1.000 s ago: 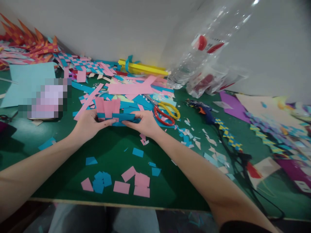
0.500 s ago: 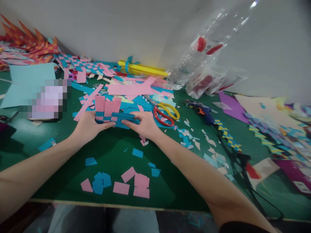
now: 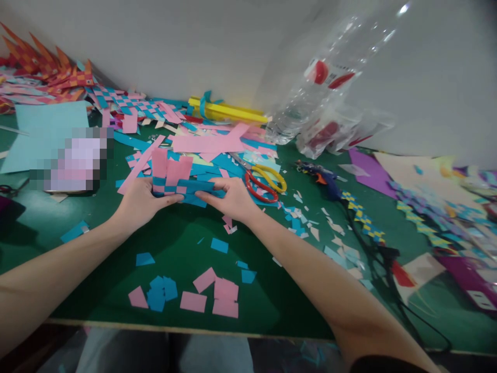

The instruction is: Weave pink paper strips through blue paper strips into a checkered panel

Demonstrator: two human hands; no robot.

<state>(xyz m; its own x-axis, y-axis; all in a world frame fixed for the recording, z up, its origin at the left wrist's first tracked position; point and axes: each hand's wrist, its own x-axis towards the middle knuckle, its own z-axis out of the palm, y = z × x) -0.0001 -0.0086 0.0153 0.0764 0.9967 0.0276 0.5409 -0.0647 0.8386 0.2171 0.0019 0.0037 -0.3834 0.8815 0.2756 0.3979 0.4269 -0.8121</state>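
Between my hands is a piece of woven paper (image 3: 171, 181) in pink and blue, with wide pink strips standing up from its top and blue strips running out to the right. My left hand (image 3: 142, 196) grips its left end, the thumb lying along the lower edge. With thumb and fingers, my right hand (image 3: 231, 196) pinches the blue strips at the right end. Just beyond that hand lie scissors (image 3: 267, 184) with one red and one yellow handle, their blades resting among paper scraps.
Pink and blue cut pieces (image 3: 194, 301) lie near the front edge. A phone (image 3: 75, 163), blurred out, is at left. Behind are pink strips (image 3: 209, 143) and a yellow bundle (image 3: 233, 110). A plastic bottle (image 3: 330, 77) leans at the wall; a glue gun (image 3: 328, 181) with its cord lies right.
Almost nothing differs. Both hands keep hold of the woven paper, and the upright pink strips have tilted very slightly.
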